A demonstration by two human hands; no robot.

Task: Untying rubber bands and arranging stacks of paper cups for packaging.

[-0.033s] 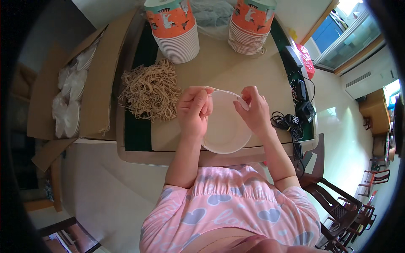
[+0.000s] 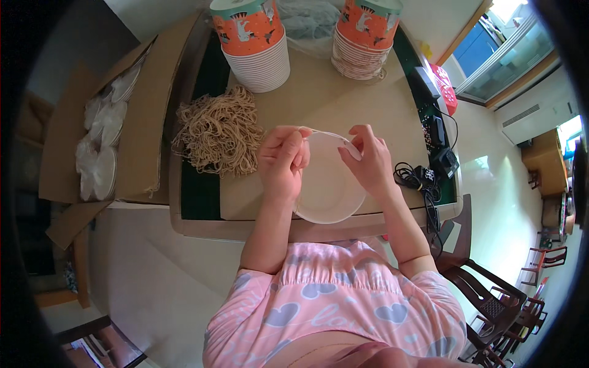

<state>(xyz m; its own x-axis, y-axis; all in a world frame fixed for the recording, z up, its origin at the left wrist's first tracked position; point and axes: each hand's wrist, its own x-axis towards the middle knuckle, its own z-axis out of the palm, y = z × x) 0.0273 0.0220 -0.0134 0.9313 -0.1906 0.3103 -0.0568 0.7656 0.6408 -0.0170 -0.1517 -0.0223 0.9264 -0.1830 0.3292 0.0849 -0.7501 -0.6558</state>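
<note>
A white paper bucket (image 2: 329,190) stands in front of me at the table's near edge, its open mouth facing up. My left hand (image 2: 284,158) is closed in a pinch at the bucket's far left rim, with a thin piece of string (image 2: 314,130) at its fingertips. My right hand (image 2: 370,158) is closed with thumb and fingers on the far right rim of the bucket. The fingers hide part of the rim and where the string runs. Beside my left hand lies a loose heap of tan strings (image 2: 218,132).
Two stacks of orange-printed paper buckets, a left stack (image 2: 254,52) and a right stack (image 2: 365,43), stand at the back by a clear plastic bag (image 2: 307,21). An open carton (image 2: 138,122) with wrapped white pieces is at left. Black cables and adapters (image 2: 423,178) lie at right.
The string between my hands shows less clearly near my right fingers, which have shifted very slightly. My left hand and the bucket stay in place.
</note>
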